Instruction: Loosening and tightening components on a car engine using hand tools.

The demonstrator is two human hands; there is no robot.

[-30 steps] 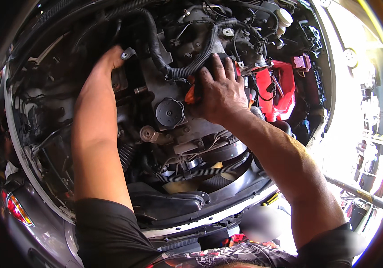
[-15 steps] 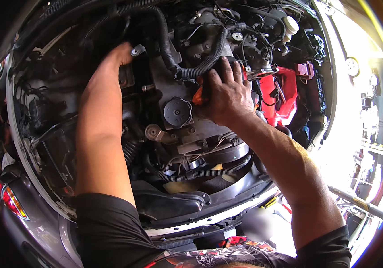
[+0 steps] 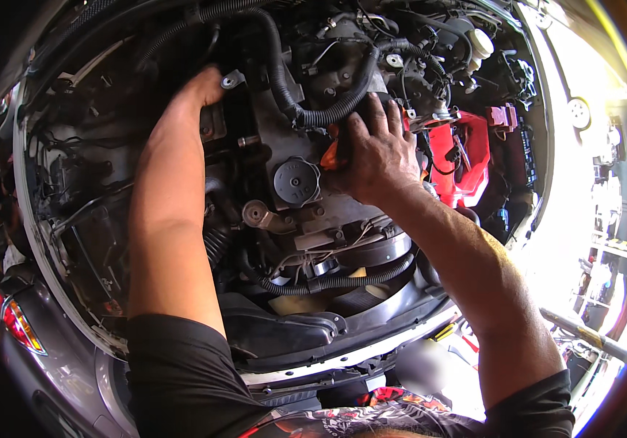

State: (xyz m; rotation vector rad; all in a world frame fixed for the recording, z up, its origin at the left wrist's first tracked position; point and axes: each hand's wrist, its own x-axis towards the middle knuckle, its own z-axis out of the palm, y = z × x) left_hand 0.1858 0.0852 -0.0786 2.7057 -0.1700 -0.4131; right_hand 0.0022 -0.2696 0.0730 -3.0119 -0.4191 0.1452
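Note:
My left hand [image 3: 209, 85] reaches down beside the left flank of the engine, close to a small metal bracket [image 3: 232, 79]. Its fingers are hidden in the dark gap, so what they touch does not show. Flat on top of the engine cover [image 3: 278, 139] lies my right hand [image 3: 384, 155], its fingers stretched forward and apart. An orange item [image 3: 330, 155] shows at its thumb side, partly covered; its kind is unclear. The round black oil filler cap [image 3: 296, 182] sits between my arms, and a thick corrugated hose [image 3: 331, 113] loops just ahead of my right fingers.
A bright red plastic tray-like part [image 3: 467, 157] lies right of my right hand, with small items in it. Another corrugated conduit [image 3: 328, 283] crosses near the fan. The front frame edge [image 3: 342, 365] runs below. A grey car [image 3: 58, 379] stands at the lower left.
The view has shifted slightly, so the engine sits a little further right in the picture. Both hands keep nearly the same places on it.

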